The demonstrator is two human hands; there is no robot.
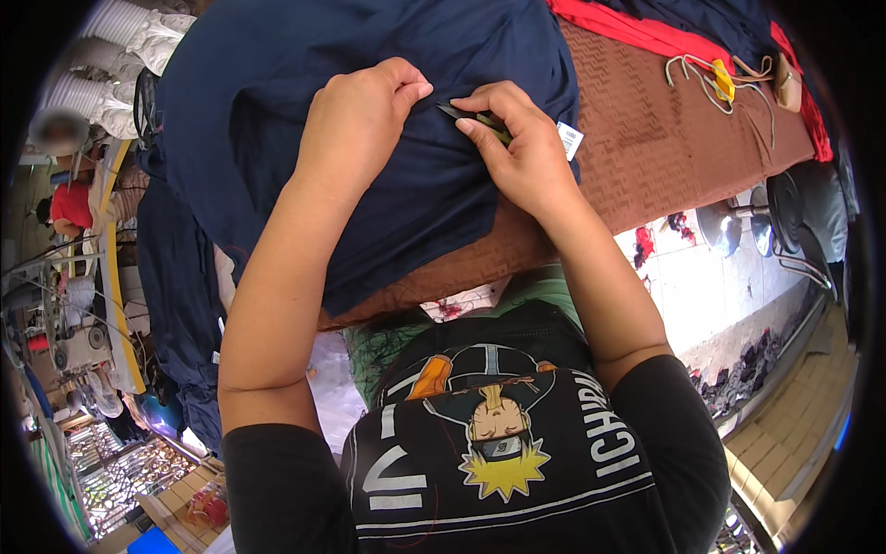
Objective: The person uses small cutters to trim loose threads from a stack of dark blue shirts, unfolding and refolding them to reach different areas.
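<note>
Dark navy cloth [388, 217] is spread over the table in front of me, with folds running toward its near edge. Above it, my left hand [355, 125] is closed in a pinch of thumb and forefinger; what lies between the tips is too small to make out. My right hand [521, 143] grips a small pair of thread snips [449, 110], their dark pointed blades aimed left at the left fingertips, a short gap away. Their greenish handle is mostly hidden in the palm. A white tag [569, 140] shows at the cloth's right side, just past the right hand.
A brown patterned cover [637, 120] lies over the table. Red cloth [646, 30] runs along the far edge, near pale cords [701, 81] and a yellow piece [723, 83]. More navy cloth [175, 277] hangs at the left. A pedestal fan [784, 212] stands at right; a person in red [71, 208] is far left.
</note>
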